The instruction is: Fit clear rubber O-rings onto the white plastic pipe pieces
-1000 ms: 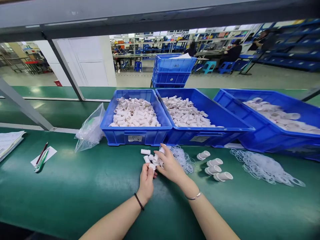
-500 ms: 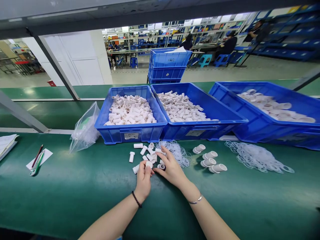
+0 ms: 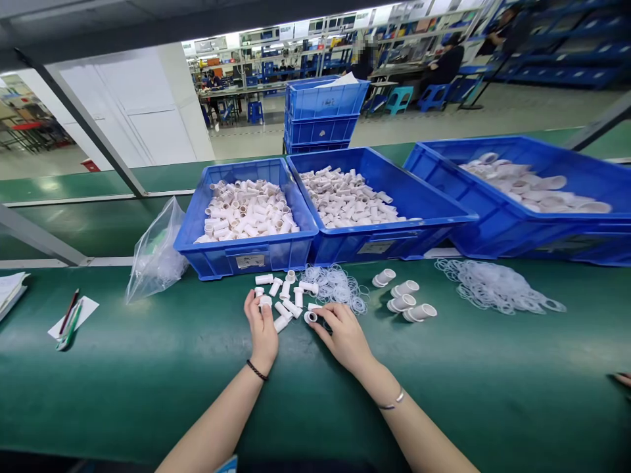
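My left hand (image 3: 261,335) is curled round a short white plastic pipe fitting (image 3: 265,301), its thumb and fingers on either side. The thumb and forefinger of my right hand (image 3: 342,335) close on another white flanged fitting (image 3: 310,316), whose open end faces me. Between both hands lies a loose group of similar white fittings (image 3: 294,295), some on their sides and some upright. Just behind my right fingers is a pile of thin clear rings (image 3: 338,287). Several larger white fittings (image 3: 404,302) stand to the right, slightly tilted in view.
Three blue bins (image 3: 246,256) of white plastic parts line the back of the green table (image 3: 187,368). A second ring pile (image 3: 497,287) lies right. At left are a clear plastic bag (image 3: 160,256) and pens (image 3: 73,322) on paper. Someone else's fingertips (image 3: 624,379) show at the right edge.
My left hand has moved left and away from my right hand, with a fitting at its fingers. My right hand has come down onto a fitting. The view has shifted slightly.
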A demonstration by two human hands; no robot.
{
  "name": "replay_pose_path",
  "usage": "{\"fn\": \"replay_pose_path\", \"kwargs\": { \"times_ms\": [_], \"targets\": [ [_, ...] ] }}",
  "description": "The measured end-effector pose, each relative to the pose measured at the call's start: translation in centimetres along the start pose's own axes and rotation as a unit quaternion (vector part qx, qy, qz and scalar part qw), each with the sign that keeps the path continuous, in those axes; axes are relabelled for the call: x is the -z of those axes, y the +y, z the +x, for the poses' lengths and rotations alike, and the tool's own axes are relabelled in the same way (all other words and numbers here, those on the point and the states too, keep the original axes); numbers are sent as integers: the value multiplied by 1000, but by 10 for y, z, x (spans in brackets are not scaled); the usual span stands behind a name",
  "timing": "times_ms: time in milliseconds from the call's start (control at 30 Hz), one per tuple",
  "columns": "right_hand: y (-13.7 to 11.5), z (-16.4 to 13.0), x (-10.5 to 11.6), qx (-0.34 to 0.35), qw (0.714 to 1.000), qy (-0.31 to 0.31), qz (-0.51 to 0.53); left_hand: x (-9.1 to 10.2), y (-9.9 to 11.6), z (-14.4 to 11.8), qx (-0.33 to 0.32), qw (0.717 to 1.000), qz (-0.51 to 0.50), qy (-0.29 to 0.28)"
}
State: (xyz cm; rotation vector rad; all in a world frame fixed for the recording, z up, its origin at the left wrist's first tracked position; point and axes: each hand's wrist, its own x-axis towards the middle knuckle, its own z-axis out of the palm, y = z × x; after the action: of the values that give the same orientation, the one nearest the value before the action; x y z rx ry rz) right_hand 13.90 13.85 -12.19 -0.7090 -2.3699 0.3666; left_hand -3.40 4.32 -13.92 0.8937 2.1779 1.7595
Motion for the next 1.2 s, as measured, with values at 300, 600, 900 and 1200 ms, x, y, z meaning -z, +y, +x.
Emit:
{"fn": "replay_pose_path", "kwargs": {
  "times_ms": [300,600,900,1200],
  "targets": [
    [-17,-9,14,-137,948,33,284,35,23,-36,-74,972,-18,-221],
    [-24,-18,28,50,988,-91,117,23,26,-43,-14,937,-15,-350],
    [-16,-15,38,12,997,-24,75,19,17,-55,60,925,-139,-347],
    [23,-12,27,-46,993,-52,-95,15,12,-54,113,916,-181,-339]
  ]
}}
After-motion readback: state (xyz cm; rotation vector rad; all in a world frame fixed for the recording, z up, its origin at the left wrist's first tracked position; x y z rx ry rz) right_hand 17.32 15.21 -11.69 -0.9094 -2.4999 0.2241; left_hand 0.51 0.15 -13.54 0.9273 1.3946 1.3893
